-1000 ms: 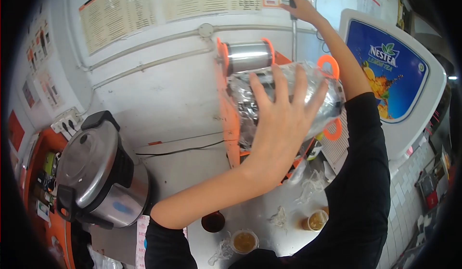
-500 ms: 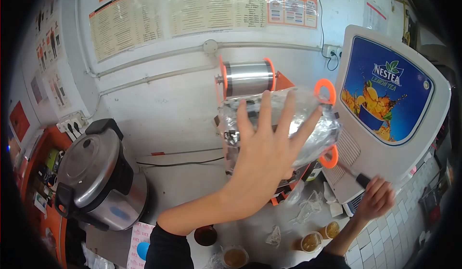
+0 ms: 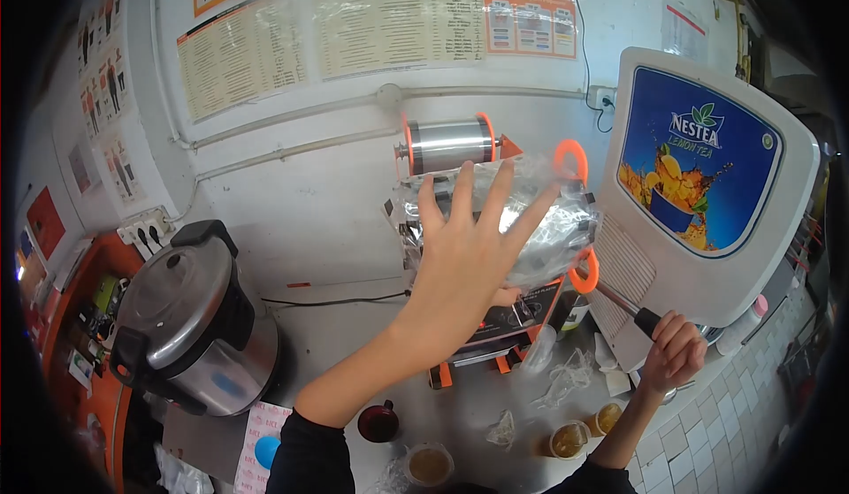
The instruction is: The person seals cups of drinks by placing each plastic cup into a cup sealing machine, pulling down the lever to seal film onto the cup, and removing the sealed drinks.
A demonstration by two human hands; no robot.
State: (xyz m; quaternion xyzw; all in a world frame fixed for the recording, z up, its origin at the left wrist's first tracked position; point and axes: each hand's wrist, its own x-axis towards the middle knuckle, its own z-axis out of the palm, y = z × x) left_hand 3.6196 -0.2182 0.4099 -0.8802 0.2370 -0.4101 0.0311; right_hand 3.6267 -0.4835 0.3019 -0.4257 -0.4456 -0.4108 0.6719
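My left hand (image 3: 460, 264) lies with spread fingers on the clear plastic cover (image 3: 548, 229) over the top of a cup sealing machine (image 3: 495, 335). Orange rings stick out from the machine's right side, and a roll of film (image 3: 451, 145) is mounted at its back. Beside it on the right, my right hand (image 3: 674, 352) is closed at the end of the black-gripped lever handle (image 3: 648, 321). Below the machine, cups of drink (image 3: 430, 464), (image 3: 568, 439) and a dark red mug (image 3: 378, 421) stand on the metal counter (image 3: 332, 352).
A large rice cooker (image 3: 190, 317) stands at the left. A drink dispenser (image 3: 707, 167) with a blue panel rises at the right. Crumpled plastic (image 3: 566, 379) lies on the counter before the machine. A black cable (image 3: 336, 301) runs along the wall.
The view has shifted, so the machine and both hands appear further left, and more of the machine's lower front shows. My hands keep their places on the cover and the lever.
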